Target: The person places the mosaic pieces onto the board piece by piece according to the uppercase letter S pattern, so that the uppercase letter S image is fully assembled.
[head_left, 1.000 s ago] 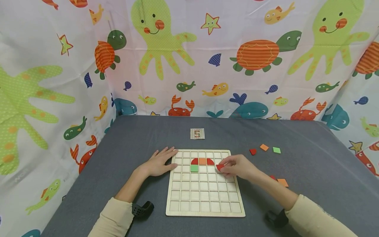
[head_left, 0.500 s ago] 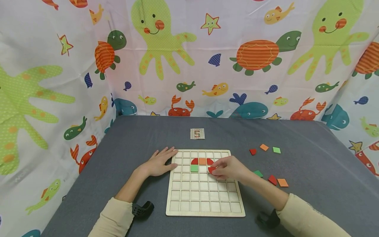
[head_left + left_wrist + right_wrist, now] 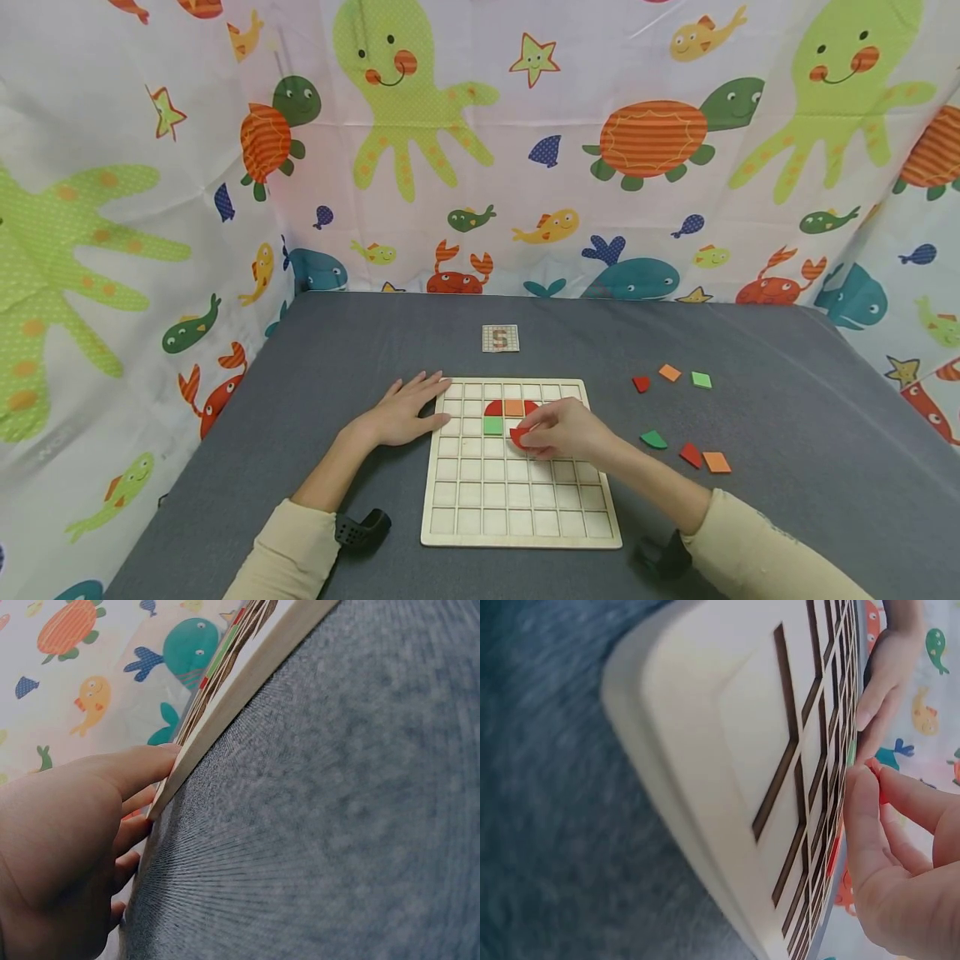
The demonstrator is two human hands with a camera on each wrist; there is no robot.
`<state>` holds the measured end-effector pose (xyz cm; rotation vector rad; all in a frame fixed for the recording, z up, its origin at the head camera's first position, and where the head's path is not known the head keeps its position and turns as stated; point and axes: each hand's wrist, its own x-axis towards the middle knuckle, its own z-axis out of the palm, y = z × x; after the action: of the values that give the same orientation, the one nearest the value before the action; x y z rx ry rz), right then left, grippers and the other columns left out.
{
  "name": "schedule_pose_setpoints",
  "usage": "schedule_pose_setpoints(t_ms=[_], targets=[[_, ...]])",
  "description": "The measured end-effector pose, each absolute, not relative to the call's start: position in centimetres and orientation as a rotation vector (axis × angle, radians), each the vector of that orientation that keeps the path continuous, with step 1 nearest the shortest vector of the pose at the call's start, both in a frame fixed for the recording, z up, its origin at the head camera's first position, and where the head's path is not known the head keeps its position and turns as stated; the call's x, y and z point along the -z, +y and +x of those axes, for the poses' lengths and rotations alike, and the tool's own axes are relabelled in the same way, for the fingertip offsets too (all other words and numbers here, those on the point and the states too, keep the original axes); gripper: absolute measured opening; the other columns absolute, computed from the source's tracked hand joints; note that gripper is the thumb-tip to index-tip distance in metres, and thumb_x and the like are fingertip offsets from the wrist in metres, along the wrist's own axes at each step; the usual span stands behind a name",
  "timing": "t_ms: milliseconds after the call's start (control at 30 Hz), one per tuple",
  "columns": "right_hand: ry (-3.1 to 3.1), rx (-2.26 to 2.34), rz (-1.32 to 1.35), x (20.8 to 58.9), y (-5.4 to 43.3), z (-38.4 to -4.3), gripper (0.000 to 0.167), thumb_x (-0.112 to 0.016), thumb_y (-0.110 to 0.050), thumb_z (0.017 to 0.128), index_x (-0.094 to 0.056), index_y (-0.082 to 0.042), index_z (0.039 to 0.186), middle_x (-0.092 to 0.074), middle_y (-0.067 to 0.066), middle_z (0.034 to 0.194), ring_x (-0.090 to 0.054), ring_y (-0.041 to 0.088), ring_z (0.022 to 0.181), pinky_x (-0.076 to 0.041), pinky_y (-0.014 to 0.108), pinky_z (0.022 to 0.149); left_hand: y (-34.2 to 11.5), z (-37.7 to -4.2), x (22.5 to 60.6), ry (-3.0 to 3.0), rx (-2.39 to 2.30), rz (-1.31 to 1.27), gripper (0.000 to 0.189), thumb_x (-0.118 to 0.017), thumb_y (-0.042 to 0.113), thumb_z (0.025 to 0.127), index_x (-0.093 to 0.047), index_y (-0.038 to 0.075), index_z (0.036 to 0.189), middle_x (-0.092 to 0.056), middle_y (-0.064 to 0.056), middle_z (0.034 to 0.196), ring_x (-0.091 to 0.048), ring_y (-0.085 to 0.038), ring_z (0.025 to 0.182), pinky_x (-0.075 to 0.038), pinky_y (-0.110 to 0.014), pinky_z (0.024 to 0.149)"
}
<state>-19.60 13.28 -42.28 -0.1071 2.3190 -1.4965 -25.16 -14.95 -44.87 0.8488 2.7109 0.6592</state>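
Observation:
A wooden grid board (image 3: 517, 500) lies on the grey cloth. Its upper rows hold a red rounded tile (image 3: 493, 408), an orange square tile (image 3: 513, 407), a second red tile (image 3: 532, 407) and, one row lower, a green square tile (image 3: 492, 426). My right hand (image 3: 566, 429) pinches a red tile with a curved edge (image 3: 517, 437) between thumb and fingertips, over the cells right of the green square. In the right wrist view that red tile (image 3: 882, 780) shows partly between the fingers. My left hand (image 3: 401, 414) rests with fingers extended on the board's left edge.
Beyond the board lies a small card (image 3: 500, 338) with an S-shaped pattern. To the right are loose tiles: red (image 3: 641, 385), orange (image 3: 670, 373) and green (image 3: 701, 380) farther back; a rounded green (image 3: 654, 439), a red (image 3: 691, 455) and an orange (image 3: 717, 462) nearer.
My right hand has moved left across the board with the red tile, from the right-hand columns to beside the green square. The rounded green tile has come into view. My left hand stays put.

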Motion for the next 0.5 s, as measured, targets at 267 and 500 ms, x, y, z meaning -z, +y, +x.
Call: schedule_pose_setpoints(t_ms=[267,500], targets=[[2.302,1.516,-0.109,42.2,12.3,-19.3,0.013,-0.074,-0.003,0.082,-0.072,0.002,0.093,-0.067,0.007,0.077,-0.067,0.018,0.068,-0.056,0.032,0.065,-14.9,-25.1,44.8,2.711,-0.658,0.842,0.065,-0.052,0.037,0.098,-0.030,0.006,0.150,-0.024,-0.015,0.154,-0.012,-0.037,0.142,-0.004,-0.060,0.109],[2.271,1.554,-0.106,42.1,11.6,-19.3,0.014,-0.074,0.001,0.080,-0.070,0.005,0.093,-0.067,0.008,0.079,-0.067,0.018,0.068,-0.056,0.032,0.065,-14.8,-25.2,45.0,2.717,-0.640,0.829,0.065,-0.052,0.039,0.098,-0.030,0.008,0.150,-0.024,-0.014,0.154,-0.012,-0.035,0.142,-0.005,-0.060,0.109]])
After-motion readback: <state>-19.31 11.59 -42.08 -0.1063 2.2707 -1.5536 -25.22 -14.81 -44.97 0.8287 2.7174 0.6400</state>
